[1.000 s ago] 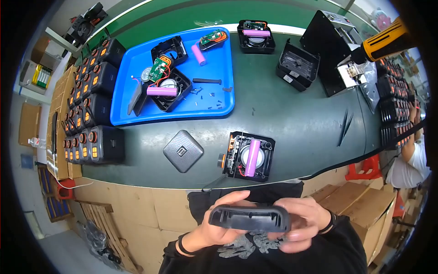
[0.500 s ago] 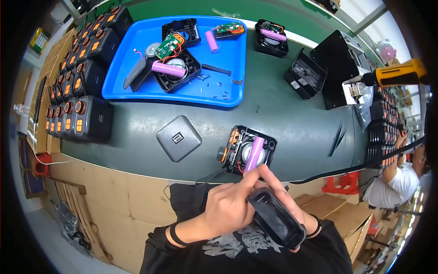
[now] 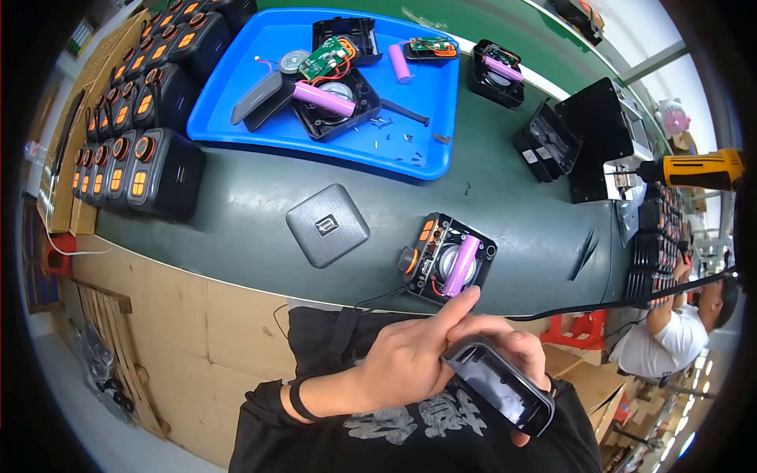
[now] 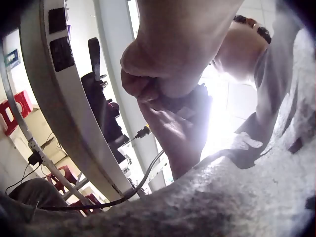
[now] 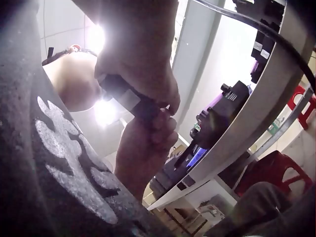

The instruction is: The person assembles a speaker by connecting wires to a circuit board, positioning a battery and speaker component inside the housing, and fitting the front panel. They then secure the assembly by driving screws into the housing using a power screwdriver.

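In the head view a hollow black plastic case shell [image 3: 505, 388] is held over the lap, its open side facing up. My right hand [image 3: 522, 347] grips it from behind, with part of the hand hidden by the shell. At the shell's upper corner is my left hand [image 3: 406, 359], its index finger stretched out and its other fingers curled against the shell. On the bench just beyond lies an opened speaker body [image 3: 449, 260] with an orange-ringed knob and a pink cell [image 3: 462, 266] inside. To its left sits a square black speaker grille [image 3: 327, 226].
A blue tray [image 3: 260, 142] holds opened speaker parts, pink cells and loose screws. Rows of black speakers [image 3: 169, 177] stand at the left. At the right are tweezers [image 3: 584, 256], a black box-shaped device [image 3: 595, 142] and a hanging yellow screwdriver [image 3: 702, 169]. A person sits farther right.
The shell has turned from lying level between both hands to a slant, with its open side upward. The left hand has shifted to its upper corner. The head view has swung somewhat.
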Available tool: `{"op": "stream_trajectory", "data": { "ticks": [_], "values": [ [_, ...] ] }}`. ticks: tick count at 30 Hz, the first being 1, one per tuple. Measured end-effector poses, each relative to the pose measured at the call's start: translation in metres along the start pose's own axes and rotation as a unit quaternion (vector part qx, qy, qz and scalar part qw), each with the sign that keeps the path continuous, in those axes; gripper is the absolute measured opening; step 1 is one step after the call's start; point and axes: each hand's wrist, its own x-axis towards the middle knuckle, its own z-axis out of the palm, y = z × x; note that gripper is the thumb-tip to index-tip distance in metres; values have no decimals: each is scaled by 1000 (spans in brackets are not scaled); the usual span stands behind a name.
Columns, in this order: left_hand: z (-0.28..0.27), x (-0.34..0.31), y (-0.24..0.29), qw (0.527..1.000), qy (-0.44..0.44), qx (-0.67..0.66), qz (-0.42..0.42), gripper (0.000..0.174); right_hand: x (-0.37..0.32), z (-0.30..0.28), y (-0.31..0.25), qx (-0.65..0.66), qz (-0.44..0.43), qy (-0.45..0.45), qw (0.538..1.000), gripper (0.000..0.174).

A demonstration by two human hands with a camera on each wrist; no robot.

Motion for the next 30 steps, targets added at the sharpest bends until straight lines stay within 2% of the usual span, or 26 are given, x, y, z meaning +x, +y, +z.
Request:
{"op": "stream_trajectory", "data": {
  "ticks": [2,6,7,11,12,13,15,16,17,19,20,21,23,24,26,27,30],
  "values": [
    [-3,0,0,1000,2,2,-15,78,5,-1,1,5,22,-6,1000,105],
    [-11,-1,0,998,-9,0,-67,84,12,-8,4,-83,23,-57,995,109],
    [-12,-2,-1,998,-6,-1,-69,84,13,-9,4,-124,28,-71,989,110],
    [-11,-4,-2,998,-11,4,-67,85,9,-5,6,-93,21,-33,995,107],
    [-11,-4,-1,998,-6,-1,-55,86,14,-7,-2,-130,21,-54,990,102],
    [-14,-4,0,998,-4,-3,-56,86,16,-7,-5,-173,-8,-53,983,93],
    [-21,-4,0,994,-55,-67,-73,91,13,-20,-4,-211,-109,-37,971,86],
    [-23,-3,-1,994,-31,-73,-77,88,18,-17,-7,-210,-107,-37,971,86],
    [-26,-4,-3,994,-31,-75,-79,88,26,-10,-15,-321,-97,10,942,84],
    [-36,-8,-9,999,-8,-26,-28,70,40,0,-27,-530,-73,102,839,82],
    [-42,-9,-8,1000,3,10,-23,55,40,-13,-29,-602,-46,69,794,83],
    [-48,-11,-9,1000,3,5,-24,55,47,-14,-32,-663,-7,43,747,87],
    [-57,-15,-11,990,54,129,18,41,54,-16,-30,-716,41,6,696,102],
    [-61,-18,-10,984,65,164,12,34,58,-15,-28,-717,48,2,696,102],
    [-66,-18,-15,979,87,183,14,33,65,-12,-23,-700,79,35,709,87],
    [-67,-17,-18,972,107,207,23,32,68,-13,-22,-700,85,32,708,87],
    [-68,-15,-23,972,109,209,-6,32,77,-12,-20,-716,132,-16,685,84]
  ]
}}
